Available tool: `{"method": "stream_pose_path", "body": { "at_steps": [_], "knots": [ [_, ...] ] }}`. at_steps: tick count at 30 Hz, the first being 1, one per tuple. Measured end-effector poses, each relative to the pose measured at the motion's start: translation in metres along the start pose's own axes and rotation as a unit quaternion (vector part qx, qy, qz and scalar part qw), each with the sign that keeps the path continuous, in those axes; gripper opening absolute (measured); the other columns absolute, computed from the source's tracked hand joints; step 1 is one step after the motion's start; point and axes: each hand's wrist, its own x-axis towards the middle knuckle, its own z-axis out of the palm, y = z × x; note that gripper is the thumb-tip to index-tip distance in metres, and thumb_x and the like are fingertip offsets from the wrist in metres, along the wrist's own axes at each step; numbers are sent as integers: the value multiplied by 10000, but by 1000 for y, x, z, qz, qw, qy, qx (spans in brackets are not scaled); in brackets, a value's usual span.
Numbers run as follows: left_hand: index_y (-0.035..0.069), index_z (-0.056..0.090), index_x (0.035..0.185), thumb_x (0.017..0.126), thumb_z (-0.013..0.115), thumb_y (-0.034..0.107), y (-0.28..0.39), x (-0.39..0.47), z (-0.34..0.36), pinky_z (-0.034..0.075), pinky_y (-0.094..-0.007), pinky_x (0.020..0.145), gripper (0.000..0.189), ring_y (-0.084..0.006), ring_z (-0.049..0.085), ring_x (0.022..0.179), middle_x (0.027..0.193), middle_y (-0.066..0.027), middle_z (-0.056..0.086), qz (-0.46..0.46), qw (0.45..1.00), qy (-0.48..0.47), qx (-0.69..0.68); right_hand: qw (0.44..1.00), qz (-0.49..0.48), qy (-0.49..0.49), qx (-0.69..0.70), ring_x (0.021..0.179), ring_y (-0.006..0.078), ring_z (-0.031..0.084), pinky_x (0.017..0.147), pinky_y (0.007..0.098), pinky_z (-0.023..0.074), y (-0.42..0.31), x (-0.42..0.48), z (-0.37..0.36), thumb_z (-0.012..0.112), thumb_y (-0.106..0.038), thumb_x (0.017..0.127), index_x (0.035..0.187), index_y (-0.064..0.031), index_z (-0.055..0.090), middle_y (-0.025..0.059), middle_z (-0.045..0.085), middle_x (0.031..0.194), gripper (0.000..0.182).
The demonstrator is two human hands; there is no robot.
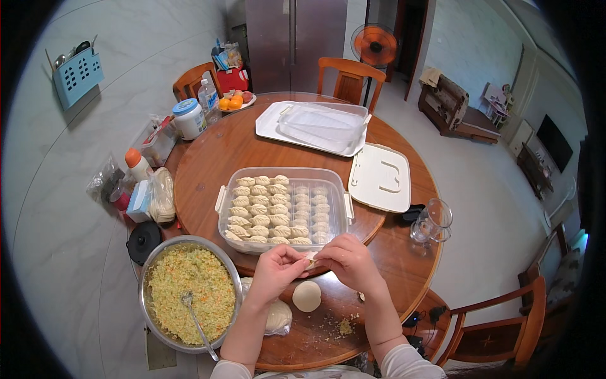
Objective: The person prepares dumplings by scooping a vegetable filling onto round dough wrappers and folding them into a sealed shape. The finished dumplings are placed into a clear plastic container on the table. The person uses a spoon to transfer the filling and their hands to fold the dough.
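Observation:
Both hands meet just in front of a clear plastic container (338, 189), pinching one partly folded dumpling (310, 258) between them. My left hand (279, 270) grips its left side and my right hand (348, 260) its right edge. Rows of pleated dumplings (259, 209) fill the container's left part; more shapes show through its clear ribbed right part. A round dough wrapper (307, 296) lies on the wooden table below the hands. Beside my left forearm are stacked wrappers in a plastic bag (278, 317). A steel bowl (143, 303) of chopped filling (189, 284) holds a metal spoon (199, 324).
Beyond the container lie a white tray (265, 128) with a clear bin (326, 118) and a cream lid (378, 177). Glass cups (433, 220) stand at the right edge. Jars, bottles and a tissue pack (139, 201) line the left side. Filling crumbs (344, 327) lie near my right forearm.

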Motion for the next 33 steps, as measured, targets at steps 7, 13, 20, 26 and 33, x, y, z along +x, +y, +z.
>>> {"method": "stream_pose_path", "body": {
  "at_steps": [7,13,20,26,33],
  "knots": [
    [-38,539,836,748,567,-25,0,0,0,512,-206,601,93,-120,583,690,802,-109,590,12,1000,-5,1,999,-8,5,-31,694,214,510,627,308,399,-3,1,0,624,7,575,720,-68,566,31,540,704,173],
    [-45,560,854,753,563,-30,-2,-1,1,511,-205,611,102,-118,584,709,821,-110,592,45,999,-3,31,999,-23,3,-48,690,205,507,612,299,386,-2,1,2,626,-2,572,718,-82,565,20,537,693,178],
    [-42,508,939,781,526,-8,-3,-3,1,509,-221,629,163,-121,579,753,875,-125,588,48,996,-17,79,999,7,-31,-15,680,199,506,619,297,371,-1,1,-3,637,-39,614,813,-111,605,13,539,687,213],
    [-29,355,1108,868,417,161,-1,-3,-3,504,-236,617,313,-143,577,792,942,-168,575,66,995,-55,54,997,4,-82,-5,674,190,507,616,290,361,-3,3,-8,633,-57,637,874,-129,619,13,545,696,248],
    [-31,351,1124,878,368,371,-2,-3,-3,504,-244,598,472,-163,582,785,956,-183,567,63,993,-66,72,995,10,-95,23,680,195,515,624,296,370,2,0,-7,643,-58,629,793,-101,623,18,556,691,171]
  ]
}}
